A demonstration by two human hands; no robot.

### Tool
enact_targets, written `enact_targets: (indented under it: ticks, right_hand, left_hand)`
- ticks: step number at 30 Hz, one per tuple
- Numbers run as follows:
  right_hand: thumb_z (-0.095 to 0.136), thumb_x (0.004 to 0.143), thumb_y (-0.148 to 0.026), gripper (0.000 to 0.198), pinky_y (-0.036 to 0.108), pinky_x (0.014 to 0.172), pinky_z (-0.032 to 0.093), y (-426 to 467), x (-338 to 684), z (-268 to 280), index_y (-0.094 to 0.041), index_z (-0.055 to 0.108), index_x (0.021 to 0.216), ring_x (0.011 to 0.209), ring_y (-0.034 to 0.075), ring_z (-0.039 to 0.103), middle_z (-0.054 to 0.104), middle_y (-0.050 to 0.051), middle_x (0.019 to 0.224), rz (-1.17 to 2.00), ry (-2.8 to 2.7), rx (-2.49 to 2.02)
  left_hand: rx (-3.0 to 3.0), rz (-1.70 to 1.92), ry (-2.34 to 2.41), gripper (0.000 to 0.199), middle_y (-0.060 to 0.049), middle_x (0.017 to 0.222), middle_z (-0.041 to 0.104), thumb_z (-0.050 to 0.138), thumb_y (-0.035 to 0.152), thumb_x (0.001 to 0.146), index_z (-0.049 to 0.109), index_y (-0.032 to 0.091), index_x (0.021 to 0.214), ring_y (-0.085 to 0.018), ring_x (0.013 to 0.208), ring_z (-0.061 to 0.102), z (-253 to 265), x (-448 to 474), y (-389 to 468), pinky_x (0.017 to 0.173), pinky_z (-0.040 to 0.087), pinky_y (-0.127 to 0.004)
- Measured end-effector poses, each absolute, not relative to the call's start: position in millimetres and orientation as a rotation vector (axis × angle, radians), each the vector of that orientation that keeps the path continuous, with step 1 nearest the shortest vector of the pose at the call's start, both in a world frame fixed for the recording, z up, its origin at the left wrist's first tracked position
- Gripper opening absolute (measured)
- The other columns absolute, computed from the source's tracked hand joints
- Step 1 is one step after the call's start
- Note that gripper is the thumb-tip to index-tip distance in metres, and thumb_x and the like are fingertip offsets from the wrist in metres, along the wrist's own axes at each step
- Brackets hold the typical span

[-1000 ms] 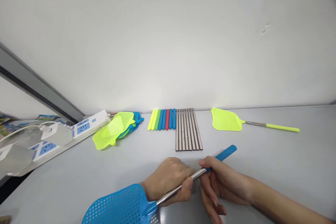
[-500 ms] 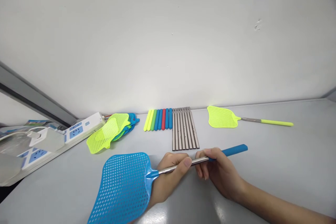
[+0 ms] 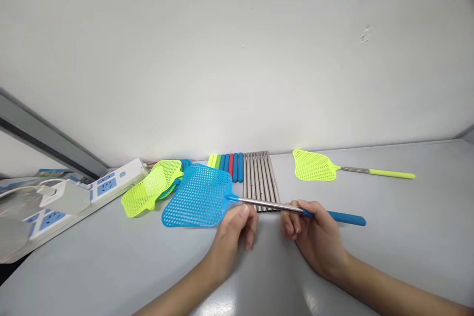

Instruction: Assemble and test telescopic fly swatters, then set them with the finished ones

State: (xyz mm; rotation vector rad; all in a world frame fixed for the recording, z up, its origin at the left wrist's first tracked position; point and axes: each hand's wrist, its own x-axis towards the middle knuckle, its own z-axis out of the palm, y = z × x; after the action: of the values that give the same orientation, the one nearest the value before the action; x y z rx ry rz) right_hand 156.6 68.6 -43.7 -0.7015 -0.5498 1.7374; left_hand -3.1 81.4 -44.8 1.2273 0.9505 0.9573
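A blue fly swatter (image 3: 200, 195) is held level above the table, its mesh head to the left and a metal rod (image 3: 272, 204) running into a blue grip (image 3: 346, 217). My right hand (image 3: 318, 237) is closed around the lower rod and the front of that grip. Just beneath the neck of the swatter is my left hand (image 3: 231, 237), its thumb and loosely curled fingers apart and no longer wrapped round the rod. Whether its thumb tip touches the rod is hard to tell.
Behind lie several metal rods (image 3: 259, 173) beside a row of coloured grips (image 3: 230, 165), partly covered by the swatter. Several loose mesh heads (image 3: 148, 190) are piled left, by a white power strip (image 3: 118, 180). An assembled yellow swatter (image 3: 314, 165) lies at the back right.
The blue swatter has swung up so its head is farther from me and nearly level. My left hand has loosened from the rod and dropped below it; my right hand keeps its hold.
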Motion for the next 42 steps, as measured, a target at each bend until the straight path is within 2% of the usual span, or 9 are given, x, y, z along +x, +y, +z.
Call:
enact_targets:
  ticks: [3, 8, 18, 21, 24, 28, 33, 38, 42]
  right_hand:
    - [0.036, 0.077, -0.029, 0.039, 0.028, 0.054, 0.028, 68, 156, -44, -0.017, 0.047, 0.041, 0.051, 0.014, 0.038, 0.044, 0.003, 0.046, 1.733, -0.561, -0.706]
    - [0.036, 0.076, -0.029, 0.039, 0.028, 0.055, 0.028, 68, 157, -45, -0.017, 0.048, 0.041, 0.051, 0.014, 0.038, 0.044, 0.003, 0.047, 1.736, -0.58, -0.716]
    - [0.037, 0.077, -0.031, 0.04, 0.027, 0.053, 0.029, 67, 153, -45, -0.017, 0.046, 0.04, 0.05, 0.014, 0.039, 0.044, 0.002, 0.046, 1.73, -0.637, -0.8]
    - [0.034, 0.08, -0.032, 0.043, 0.026, 0.053, 0.031, 67, 154, -46, -0.016, 0.046, 0.042, 0.05, 0.013, 0.041, 0.046, 0.003, 0.047, 1.751, -0.691, -0.81]
    - [0.03, 0.081, -0.035, 0.045, 0.025, 0.048, 0.03, 68, 155, -48, -0.016, 0.045, 0.043, 0.046, 0.012, 0.042, 0.048, 0.003, 0.047, 1.816, -0.689, -0.798]
    - [0.028, 0.08, -0.039, 0.044, 0.023, 0.038, 0.025, 68, 156, -48, -0.018, 0.04, 0.043, 0.037, 0.011, 0.039, 0.05, 0.003, 0.044, 1.915, -0.634, -0.77]
    - [0.029, 0.081, -0.038, 0.047, 0.022, 0.037, 0.018, 67, 158, -49, -0.019, 0.035, 0.039, 0.029, 0.007, 0.025, 0.035, -0.003, 0.028, 1.916, -0.592, -0.745]
    - [0.03, 0.081, -0.039, 0.049, 0.023, 0.036, 0.015, 66, 159, -52, -0.019, 0.033, 0.036, 0.028, 0.007, 0.02, 0.028, -0.004, 0.025, 1.958, -0.547, -0.678]
    - [0.03, 0.08, -0.038, 0.051, 0.023, 0.035, 0.011, 64, 156, -51, -0.02, 0.029, 0.032, 0.027, 0.007, 0.016, 0.021, -0.005, 0.023, 1.975, -0.521, -0.68]
  left_hand:
    - [1.038, 1.024, 0.923, 0.042, 0.004, 0.043, 0.04, 0.028, 0.047, 0.083, 0.045, 0.017, 0.058, -0.009, 0.038, 0.036, -41, -1, 83, 0.043, 0.029, -0.021]
    - [0.794, 1.266, 0.936, 0.035, 0.006, 0.049, 0.044, 0.034, 0.05, 0.08, 0.049, 0.018, 0.078, -0.008, 0.039, 0.039, -34, 2, 83, 0.045, 0.033, -0.02]
    - [0.797, 1.252, 1.012, 0.038, 0.0, 0.049, 0.053, 0.031, 0.044, 0.083, 0.053, 0.014, 0.08, -0.013, 0.05, 0.049, -34, -1, 86, 0.056, 0.039, -0.025]
    - [0.823, 1.332, 0.999, 0.032, -0.001, 0.063, 0.059, 0.036, 0.04, 0.084, 0.054, 0.014, 0.081, -0.013, 0.058, 0.054, -35, 0, 87, 0.064, 0.041, -0.025]
    - [0.873, 1.399, 0.972, 0.027, -0.004, 0.084, 0.061, 0.039, 0.036, 0.084, 0.056, 0.015, 0.084, -0.015, 0.076, 0.057, -37, 2, 87, 0.074, 0.042, -0.027]
    - [0.889, 1.392, 0.985, 0.03, -0.005, 0.089, 0.062, 0.039, 0.039, 0.083, 0.057, 0.016, 0.088, -0.017, 0.087, 0.056, -39, 3, 84, 0.083, 0.04, -0.029]
    - [0.967, 1.39, 0.996, 0.031, -0.003, 0.088, 0.064, 0.035, 0.04, 0.085, 0.058, 0.019, 0.087, -0.016, 0.084, 0.058, -40, 4, 78, 0.083, 0.04, -0.029]
    - [1.098, 1.382, 0.99, 0.033, -0.002, 0.083, 0.064, 0.031, 0.035, 0.087, 0.06, 0.02, 0.085, -0.016, 0.077, 0.058, -41, 4, 72, 0.08, 0.041, -0.028]
    - [1.259, 1.32, 1.048, 0.029, -0.002, 0.089, 0.063, 0.033, 0.031, 0.087, 0.06, 0.022, 0.084, -0.018, 0.089, 0.056, -41, 4, 66, 0.09, 0.034, -0.031]
